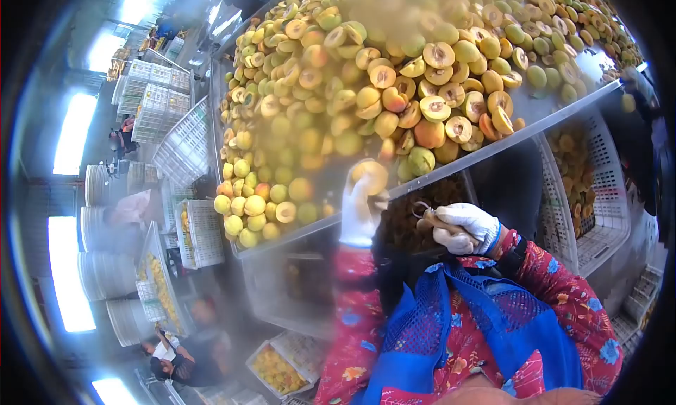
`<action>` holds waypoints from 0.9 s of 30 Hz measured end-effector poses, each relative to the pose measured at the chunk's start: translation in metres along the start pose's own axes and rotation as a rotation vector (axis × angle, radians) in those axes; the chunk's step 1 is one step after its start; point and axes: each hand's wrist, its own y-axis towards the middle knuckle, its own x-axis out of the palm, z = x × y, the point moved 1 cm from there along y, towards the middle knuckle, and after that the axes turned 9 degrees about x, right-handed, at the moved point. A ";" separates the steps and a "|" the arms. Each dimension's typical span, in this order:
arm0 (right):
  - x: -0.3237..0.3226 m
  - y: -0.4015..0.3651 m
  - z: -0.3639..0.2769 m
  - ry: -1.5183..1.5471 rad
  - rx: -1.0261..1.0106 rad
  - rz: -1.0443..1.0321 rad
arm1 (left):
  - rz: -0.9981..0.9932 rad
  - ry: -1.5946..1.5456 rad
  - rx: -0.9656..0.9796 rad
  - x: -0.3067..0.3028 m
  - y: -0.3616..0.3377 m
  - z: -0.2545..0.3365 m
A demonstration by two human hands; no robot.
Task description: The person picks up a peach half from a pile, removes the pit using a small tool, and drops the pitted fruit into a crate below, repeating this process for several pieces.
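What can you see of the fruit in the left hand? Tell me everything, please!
The fruit looks roundish and pale yellow-orange, but it is blurred, so I can't tell whether it is whole or cut, or whether a stone shows. It is held in the white-gloved left hand, showing above the fingers, near the front edge of the metal-looking table. Whether it touches anything besides the glove is unclear.

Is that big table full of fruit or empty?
Mostly full: cut and whole fruit heaps across the table, though some bare surface shows.
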 end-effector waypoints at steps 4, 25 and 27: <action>0.051 -0.002 -0.011 -0.726 -0.096 0.447 | -0.051 -0.076 -0.081 -0.002 -0.016 -0.017; 0.049 0.026 0.018 -1.637 -0.425 0.820 | 0.008 0.774 0.422 0.028 -0.078 -0.031; 0.052 0.023 0.019 -1.658 -0.374 0.781 | 0.025 0.860 0.426 0.028 -0.081 -0.032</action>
